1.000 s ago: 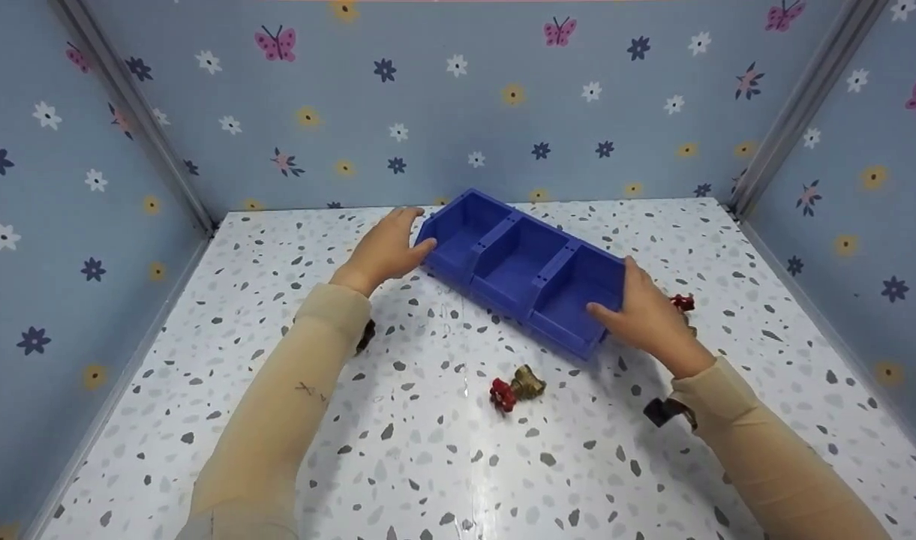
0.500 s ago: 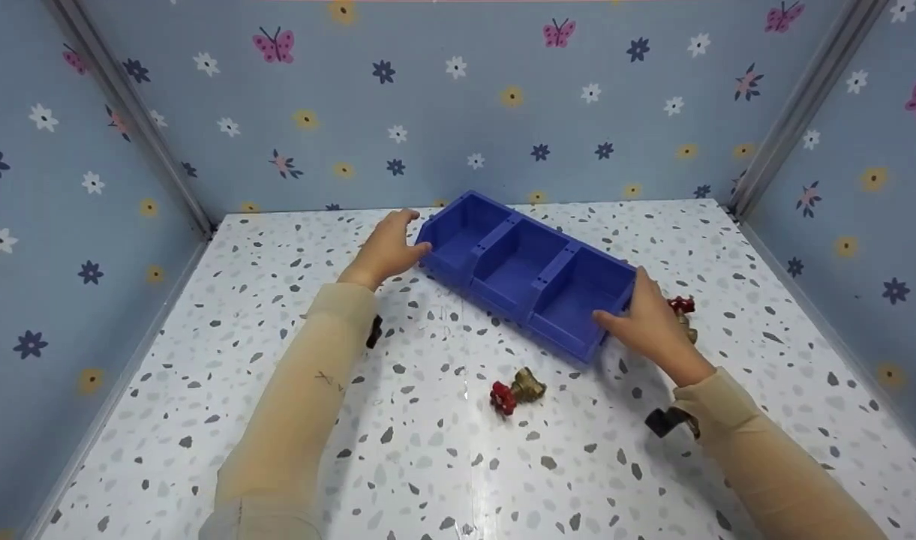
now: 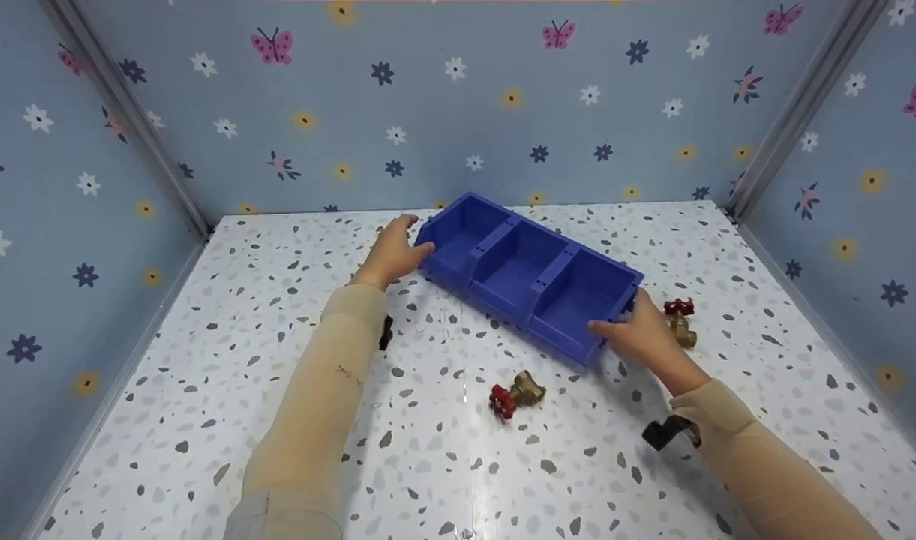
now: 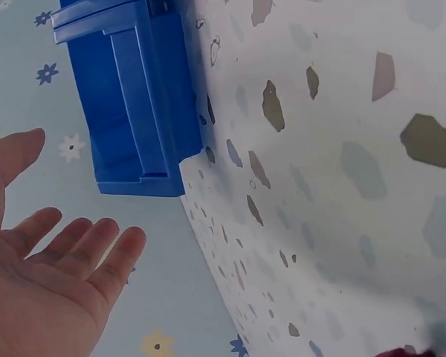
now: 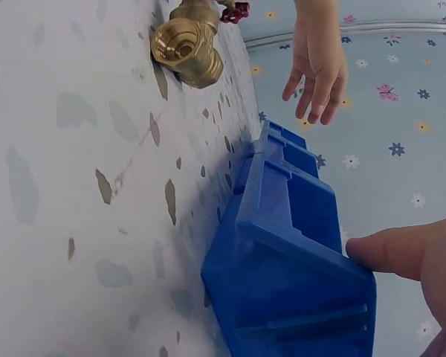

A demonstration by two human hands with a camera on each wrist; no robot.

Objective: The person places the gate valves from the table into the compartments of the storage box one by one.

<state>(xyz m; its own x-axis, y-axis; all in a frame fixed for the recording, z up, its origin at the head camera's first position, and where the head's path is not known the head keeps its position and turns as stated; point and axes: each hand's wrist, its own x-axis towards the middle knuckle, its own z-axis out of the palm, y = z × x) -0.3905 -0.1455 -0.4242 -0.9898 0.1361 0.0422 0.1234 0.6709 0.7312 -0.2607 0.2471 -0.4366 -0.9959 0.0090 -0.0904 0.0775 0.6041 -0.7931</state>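
A blue storage bin with three compartments [image 3: 521, 255] sits slantwise on the speckled table. At its far left end is my left hand [image 3: 395, 253], fingers spread. The left wrist view shows that palm [image 4: 56, 286] apart from the bin [image 4: 137, 97]. My right hand [image 3: 641, 334] is at the bin's near right end, thumb over the rim and fingers outside the end wall. In the right wrist view the straight thumb [image 5: 401, 249] overlaps the rim of the bin [image 5: 297, 290]; whether it touches cannot be told, and most fingers are out of frame.
A brass valve with a red handwheel [image 3: 525, 390] lies in front of the bin. Another brass valve [image 3: 681, 330] lies to the right, beyond my right hand. Blue flowered walls [image 3: 458, 105] enclose the table's back and sides.
My right fingers have slid down from the top of the bin's right end wall, exposing its corner. My left forearm has shifted right, while that hand stays by the left end. The bin looks still.
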